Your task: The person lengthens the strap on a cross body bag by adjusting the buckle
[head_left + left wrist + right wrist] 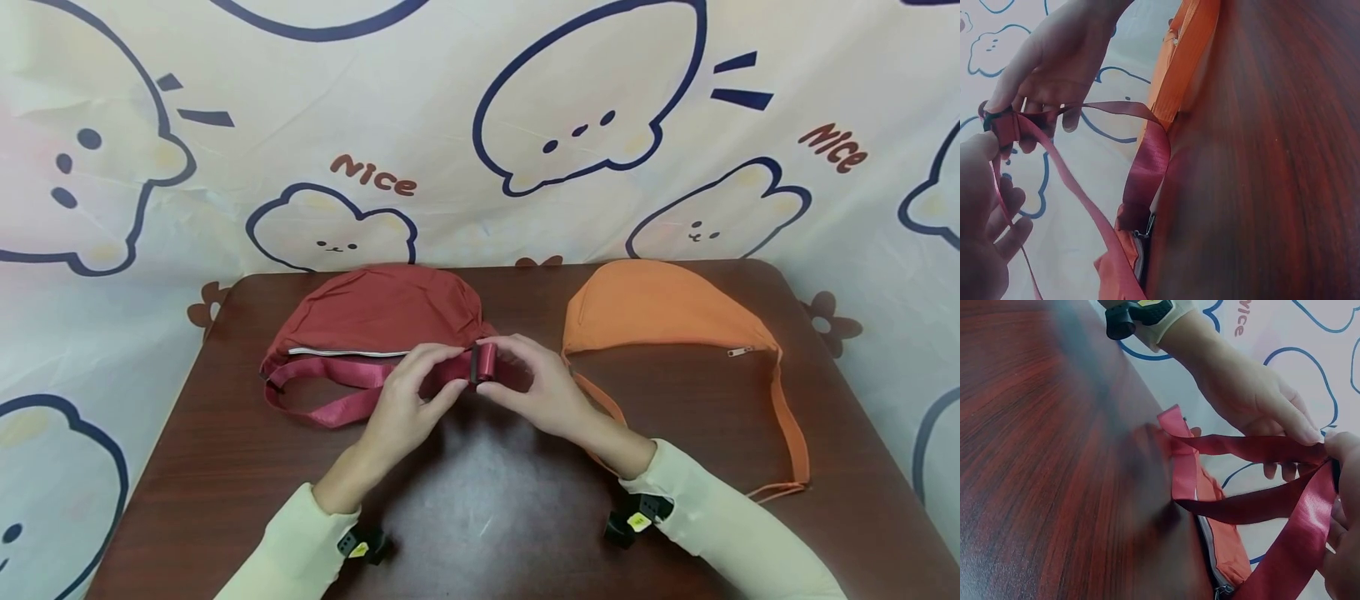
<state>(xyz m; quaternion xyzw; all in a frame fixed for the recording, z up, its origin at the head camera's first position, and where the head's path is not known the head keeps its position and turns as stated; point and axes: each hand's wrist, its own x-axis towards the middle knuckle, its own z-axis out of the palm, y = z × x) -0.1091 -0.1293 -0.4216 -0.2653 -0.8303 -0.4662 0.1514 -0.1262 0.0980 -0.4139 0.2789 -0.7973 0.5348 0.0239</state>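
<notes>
A dark red waist bag (382, 308) lies toward the back left of the table, its silver zip facing front. Its wine-red strap (345, 408) loops forward and rises to a dark strap slider (475, 365), held up between the two hands. My left hand (412, 396) pinches the strap and slider from the left, thumb below and fingers above. From the other side my right hand (547, 387) pinches the slider and the folded strap beside it. In the right wrist view several lengths of strap (1297, 544) meet at the fingertips.
An orange waist bag (660, 304) lies at the back right, its orange strap (791, 425) curving toward the front and passing under the right forearm. Behind the brown table (187, 500) hangs a pale printed cloth (450, 225).
</notes>
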